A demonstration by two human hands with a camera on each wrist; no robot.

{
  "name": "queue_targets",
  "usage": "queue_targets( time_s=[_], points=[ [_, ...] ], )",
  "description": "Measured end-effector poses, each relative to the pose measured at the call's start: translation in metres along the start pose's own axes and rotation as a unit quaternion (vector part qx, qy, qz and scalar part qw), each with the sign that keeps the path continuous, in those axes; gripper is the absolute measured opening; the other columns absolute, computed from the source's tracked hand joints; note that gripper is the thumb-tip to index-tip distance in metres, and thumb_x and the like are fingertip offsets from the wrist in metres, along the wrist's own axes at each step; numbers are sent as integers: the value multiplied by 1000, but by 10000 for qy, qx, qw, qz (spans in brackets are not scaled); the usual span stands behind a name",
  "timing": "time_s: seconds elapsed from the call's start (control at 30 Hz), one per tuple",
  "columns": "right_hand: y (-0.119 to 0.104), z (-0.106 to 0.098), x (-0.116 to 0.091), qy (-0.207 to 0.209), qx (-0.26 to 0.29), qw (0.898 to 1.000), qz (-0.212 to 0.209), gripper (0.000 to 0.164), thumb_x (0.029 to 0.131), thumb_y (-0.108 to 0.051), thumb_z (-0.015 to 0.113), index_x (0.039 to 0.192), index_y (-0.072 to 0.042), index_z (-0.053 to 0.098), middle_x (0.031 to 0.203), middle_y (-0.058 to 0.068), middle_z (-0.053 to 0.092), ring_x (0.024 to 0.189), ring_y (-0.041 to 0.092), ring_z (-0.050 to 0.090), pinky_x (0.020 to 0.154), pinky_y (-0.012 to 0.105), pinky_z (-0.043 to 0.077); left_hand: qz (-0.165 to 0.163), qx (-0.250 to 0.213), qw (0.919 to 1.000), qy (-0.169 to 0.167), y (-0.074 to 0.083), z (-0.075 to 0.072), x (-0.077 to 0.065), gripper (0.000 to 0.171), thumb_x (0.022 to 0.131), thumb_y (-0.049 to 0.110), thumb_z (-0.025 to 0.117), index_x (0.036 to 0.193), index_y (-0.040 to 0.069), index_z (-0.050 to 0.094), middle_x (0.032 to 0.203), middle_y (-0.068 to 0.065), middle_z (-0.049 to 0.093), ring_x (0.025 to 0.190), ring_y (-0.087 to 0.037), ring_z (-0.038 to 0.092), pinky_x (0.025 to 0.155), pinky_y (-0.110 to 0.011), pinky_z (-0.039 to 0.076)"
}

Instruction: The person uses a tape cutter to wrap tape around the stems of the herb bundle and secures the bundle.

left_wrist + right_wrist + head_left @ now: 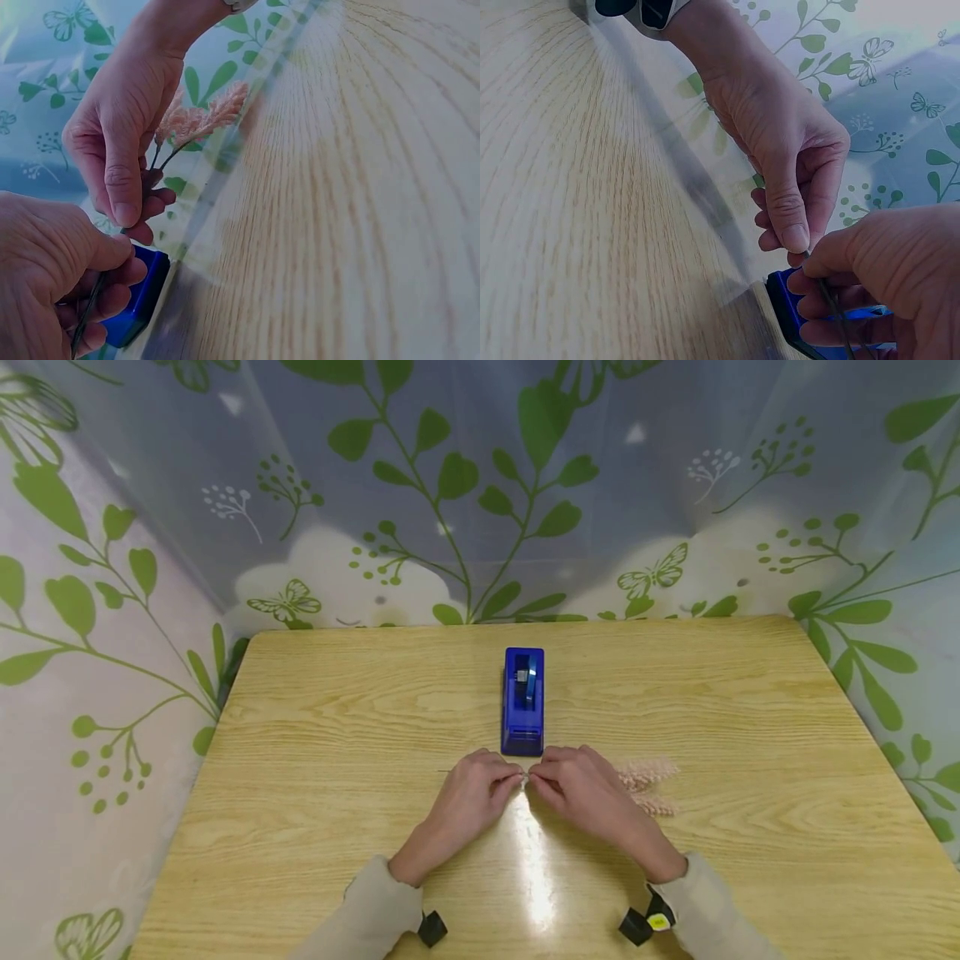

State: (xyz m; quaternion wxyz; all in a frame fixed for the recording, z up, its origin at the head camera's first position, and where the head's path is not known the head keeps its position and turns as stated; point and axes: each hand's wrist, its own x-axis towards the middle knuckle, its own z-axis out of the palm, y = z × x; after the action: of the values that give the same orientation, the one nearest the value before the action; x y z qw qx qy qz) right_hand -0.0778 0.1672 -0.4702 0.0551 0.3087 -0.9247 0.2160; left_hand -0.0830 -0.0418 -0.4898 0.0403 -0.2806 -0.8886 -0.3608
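Note:
Two fluffy pink artificial flower sprigs (pixel 648 772) on thin dark stems (pixel 87 306) lie across both hands. My left hand (pixel 474 789) pinches the stems between thumb and fingers. Close beside it, thumb tips nearly meeting, my right hand (pixel 585 783) pinches the same stems nearer the flower heads (pixel 217 111). The heads stick out past the right hand on its outer side. In the right wrist view the stems (pixel 831 304) run through the right hand's curled fingers. A thin stem end shows left of the left hand. The fingers hide the middle of the stems.
A blue tape dispenser (pixel 523 731) stands on the wooden table (pixel 337 710) just beyond the fingertips. A curtain with green leaves and butterflies (pixel 465 527) hangs behind the table and along both sides.

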Motion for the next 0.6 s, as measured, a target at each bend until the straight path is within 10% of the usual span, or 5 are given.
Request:
queue_targets(
  time_s=[0.6],
  points=[
    [1, -1, 1, 301, -43, 9994, -155, 5, 93, -13, 78, 93, -12, 83, 78, -7, 65, 66, 7, 53, 62, 27, 45, -30, 505, 9987, 116, 3, 5, -1, 16, 103, 16, 66, 94, 10, 77, 88, 0, 75, 82, -18, 61, 72, -29, 51]
  ],
)
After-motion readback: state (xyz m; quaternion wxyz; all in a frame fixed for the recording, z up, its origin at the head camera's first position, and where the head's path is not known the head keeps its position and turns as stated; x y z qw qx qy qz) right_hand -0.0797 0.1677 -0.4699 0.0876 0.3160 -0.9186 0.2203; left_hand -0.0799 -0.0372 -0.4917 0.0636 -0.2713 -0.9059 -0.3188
